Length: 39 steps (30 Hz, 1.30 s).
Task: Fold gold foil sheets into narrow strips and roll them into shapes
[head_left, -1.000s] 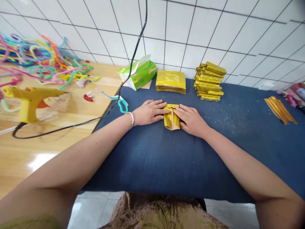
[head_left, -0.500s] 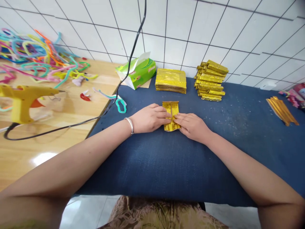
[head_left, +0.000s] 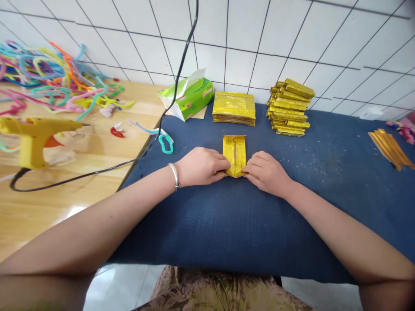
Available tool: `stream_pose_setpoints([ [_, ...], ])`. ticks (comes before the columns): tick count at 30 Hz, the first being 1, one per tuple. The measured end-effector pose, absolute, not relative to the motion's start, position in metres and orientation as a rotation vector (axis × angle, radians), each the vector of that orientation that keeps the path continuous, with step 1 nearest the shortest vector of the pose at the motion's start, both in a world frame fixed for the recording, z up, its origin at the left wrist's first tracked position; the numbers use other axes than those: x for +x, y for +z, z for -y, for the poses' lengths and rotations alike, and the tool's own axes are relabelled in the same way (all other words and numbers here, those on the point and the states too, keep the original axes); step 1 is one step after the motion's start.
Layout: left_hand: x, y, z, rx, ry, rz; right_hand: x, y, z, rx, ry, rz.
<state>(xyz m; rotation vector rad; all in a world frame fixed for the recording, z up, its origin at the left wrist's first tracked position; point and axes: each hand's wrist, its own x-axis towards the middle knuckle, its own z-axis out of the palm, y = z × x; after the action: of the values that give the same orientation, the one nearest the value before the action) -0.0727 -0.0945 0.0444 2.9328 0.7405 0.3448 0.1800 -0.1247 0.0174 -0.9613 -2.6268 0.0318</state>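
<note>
A sheet of gold foil paper lies on the dark blue cloth, its two sides folded in to meet along a middle seam. At its near left corner, my left hand, with a silver bangle on the wrist, pinches the paper. My right hand grips the near right corner between thumb and fingers. The near edge rises slightly between them. Behind it sit a stack of flat gold paper and, further right, a pile of folded gold strips.
A green tissue pack stands by the tiled wall. On the wooden table at left lie a yellow glue gun and tangled pipe cleaners. A black cable hangs across the view. Orange-gold strips lie far right.
Both hands have shifted from lying over the paper's middle to its near corners, fingers now curled in a pinch. The paper's near edge has lifted a little.
</note>
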Motion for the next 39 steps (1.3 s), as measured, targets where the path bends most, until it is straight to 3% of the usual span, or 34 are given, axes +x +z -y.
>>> stream_pose_setpoints([
  [5,-0.069,0.049,0.101,2.957,0.182,-0.803,0.178,0.014,0.123,-0.973,0.186,2.52],
  [14,-0.065,0.046,0.103,2.893,0.239,-0.965,0.175,0.013,0.124,-1.11,0.315,2.392],
  [39,-0.059,0.031,0.103,2.687,0.394,-0.924,0.167,0.012,0.13,-1.141,0.251,2.431],
])
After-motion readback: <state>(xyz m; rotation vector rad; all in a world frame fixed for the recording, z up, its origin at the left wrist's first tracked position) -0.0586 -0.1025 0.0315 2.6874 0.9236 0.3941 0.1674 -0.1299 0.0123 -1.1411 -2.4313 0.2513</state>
